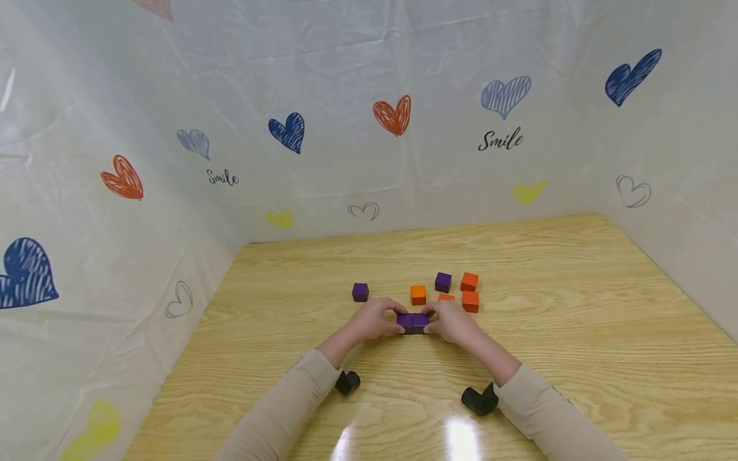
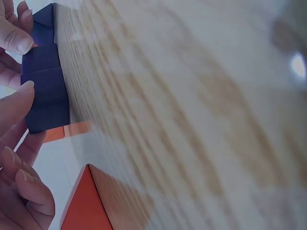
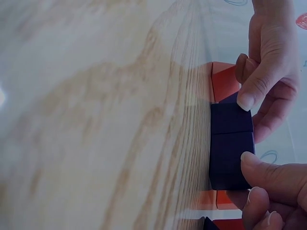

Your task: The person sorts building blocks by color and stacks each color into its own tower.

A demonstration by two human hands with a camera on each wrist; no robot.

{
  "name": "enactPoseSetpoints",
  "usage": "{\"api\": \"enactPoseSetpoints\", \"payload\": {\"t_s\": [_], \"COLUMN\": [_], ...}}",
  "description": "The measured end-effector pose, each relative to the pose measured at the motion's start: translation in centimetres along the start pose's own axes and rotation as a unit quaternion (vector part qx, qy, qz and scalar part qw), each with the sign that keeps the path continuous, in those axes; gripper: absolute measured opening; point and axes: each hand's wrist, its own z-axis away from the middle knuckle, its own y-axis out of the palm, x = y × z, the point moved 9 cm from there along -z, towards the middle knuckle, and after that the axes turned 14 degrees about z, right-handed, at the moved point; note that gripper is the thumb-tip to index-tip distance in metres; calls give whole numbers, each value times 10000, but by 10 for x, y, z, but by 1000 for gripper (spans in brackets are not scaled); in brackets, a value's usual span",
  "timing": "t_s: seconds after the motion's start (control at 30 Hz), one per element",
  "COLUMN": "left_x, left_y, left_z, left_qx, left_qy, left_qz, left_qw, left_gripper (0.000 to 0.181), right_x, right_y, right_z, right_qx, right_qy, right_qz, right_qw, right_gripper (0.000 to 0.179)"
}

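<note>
Two purple cubes stand side by side on the wooden table, their faces touching. My left hand [image 1: 375, 320] pinches the left purple cube [image 1: 405, 323] between thumb and fingers. From the other side, my right hand [image 1: 452, 321] holds the right purple cube [image 1: 421, 323] in the same way. Both wrist views show this joined pair up close, with fingertips on it: the dark purple cube [image 2: 47, 100] on the left wrist side and the dark purple cube [image 3: 231, 160] in the right wrist view. Just behind the right hand, an orange-red cube [image 1: 446, 297] is partly hidden.
Behind the hands lie an orange cube [image 1: 418, 295], a purple cube [image 1: 443, 282] and two orange-red cubes [image 1: 469, 282]. Another purple cube [image 1: 360, 292] stands at the left. Black devices [image 1: 348, 382] sit at the wrists. A heart-printed white sheet [image 1: 334, 179] encloses the table [image 1: 548, 269].
</note>
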Motion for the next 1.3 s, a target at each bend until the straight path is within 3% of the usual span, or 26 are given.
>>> {"api": "enactPoseSetpoints", "payload": {"t_s": [0.5, 0.63, 0.77, 0.97, 1.3], "left_x": [2, 0, -3, 0, 28], "left_y": [2, -4, -22, -49, -78], "left_z": [2, 5, 8, 9, 14], "left_qx": [-36, -116, -406, -983, -1893], "left_qy": [137, 148, 275, 501, 193], "left_qz": [-180, 43, 285, 180, 428], "left_qw": [9997, 9998, 9984, 9937, 9808], "left_gripper": [45, 50, 48, 44, 45], "right_x": [-2, -2, -1, -2, -3], "right_y": [3, 3, 1, 1, 3], "right_z": [-1, -1, -1, 1, 1], "right_qx": [12, 8, -42, 3, 50], "right_qy": [87, 75, 58, 139, 180], "right_qz": [-258, -242, -238, -456, -579], "right_qw": [9996, 9997, 9997, 9989, 9981], "right_gripper": [29, 29, 29, 31, 32]}}
